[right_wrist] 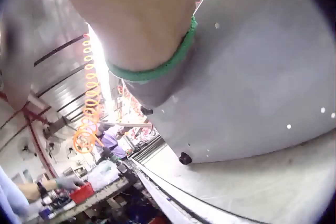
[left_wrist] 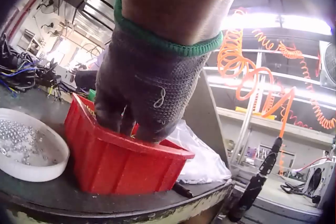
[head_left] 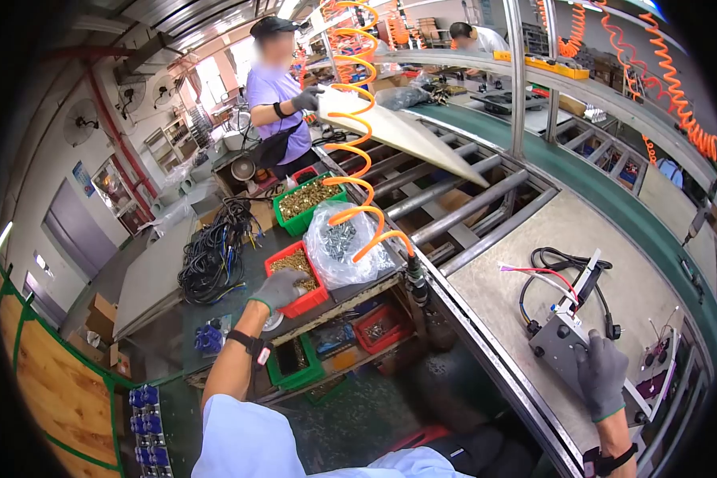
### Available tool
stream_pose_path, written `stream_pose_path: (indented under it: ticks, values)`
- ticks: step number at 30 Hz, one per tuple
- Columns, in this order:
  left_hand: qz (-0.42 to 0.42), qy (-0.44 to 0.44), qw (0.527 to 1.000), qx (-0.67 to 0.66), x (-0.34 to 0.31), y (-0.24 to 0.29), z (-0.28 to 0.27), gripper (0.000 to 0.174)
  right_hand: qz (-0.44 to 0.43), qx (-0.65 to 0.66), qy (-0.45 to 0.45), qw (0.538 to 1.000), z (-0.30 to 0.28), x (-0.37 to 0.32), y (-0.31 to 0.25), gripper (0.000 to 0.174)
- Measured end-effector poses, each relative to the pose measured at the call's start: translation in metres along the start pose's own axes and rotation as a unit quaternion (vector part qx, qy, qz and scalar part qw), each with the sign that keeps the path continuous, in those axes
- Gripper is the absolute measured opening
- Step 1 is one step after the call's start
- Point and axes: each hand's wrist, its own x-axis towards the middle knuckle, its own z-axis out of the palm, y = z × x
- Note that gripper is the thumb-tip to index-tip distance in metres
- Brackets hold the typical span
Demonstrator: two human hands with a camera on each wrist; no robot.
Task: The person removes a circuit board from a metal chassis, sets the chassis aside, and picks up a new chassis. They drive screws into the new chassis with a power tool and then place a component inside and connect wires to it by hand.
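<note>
My gloved left hand (head_left: 280, 288) reaches down into a red bin (head_left: 317, 299) of small brass-coloured fasteners (head_left: 293, 261). In the left wrist view its fingers point down behind the red bin's rim (left_wrist: 131, 142), and the fingertips are hidden. Beside that bin sits a round white dish (left_wrist: 39, 169) of small silvery parts. On the right, my gloved right hand (head_left: 603, 374) grips the edge of a grey metal housing (head_left: 562, 350) with black feet. Black, red and white wires come off the housing. The right wrist view shows its broad grey panel (right_wrist: 252, 77), while the fingers are hidden.
A green bin (head_left: 304, 199) of brass parts and a clear bag (head_left: 338, 243) of silvery fasteners stand by the red bin. A black cable bundle (head_left: 215, 251) lies left. An orange coiled hose (head_left: 358, 151) hangs between my hands. Across the rollers (head_left: 486, 203), another person holds a pale panel (head_left: 406, 131).
</note>
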Motion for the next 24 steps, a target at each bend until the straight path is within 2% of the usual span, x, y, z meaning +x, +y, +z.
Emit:
stream_pose_path:
  ticks: [1, 3, 6, 10, 15, 17, 20, 24]
  values:
    - [0.015, -0.001, 1.0, 0.005, 0.004, -0.003, 0.003, 0.036, -0.021, 0.016, 0.022, 0.999, -0.003, 0.003, 0.003, 0.036]
    - [0.042, -0.001, 0.999, 0.017, 0.011, -0.007, 0.006, 0.033, -0.031, 0.012, 0.007, 0.999, -0.006, 0.003, 0.007, 0.035]
    - [0.014, -0.006, 1.0, 0.026, 0.014, -0.006, 0.01, 0.029, -0.043, 0.009, -0.017, 0.999, -0.008, 0.002, 0.014, 0.033]
    - [-0.003, 0.049, 0.998, 0.047, 0.02, -0.012, 0.025, 0.022, -0.053, 0.04, -0.029, 0.997, -0.015, 0.006, 0.021, 0.032]
    - [-0.032, 0.118, 0.991, -0.045, 0.008, -0.013, 0.018, 0.02, 0.015, 0.017, 0.007, 1.0, -0.023, -0.001, 0.007, 0.036]
    - [-0.06, 0.116, 0.989, -0.071, -0.001, -0.003, 0.007, 0.02, 0.064, 0.023, 0.026, 0.997, -0.025, -0.01, 0.01, 0.038]
    - [-0.103, 0.118, 0.98, -0.119, -0.004, -0.001, 0.003, 0.02, 0.089, 0.051, 0.051, 0.993, -0.022, -0.025, 0.025, 0.034]
    - [-0.089, 0.136, 0.98, -0.111, -0.007, 0.001, -0.007, 0.02, 0.052, 0.044, 0.054, 0.996, -0.018, -0.028, 0.024, 0.03]
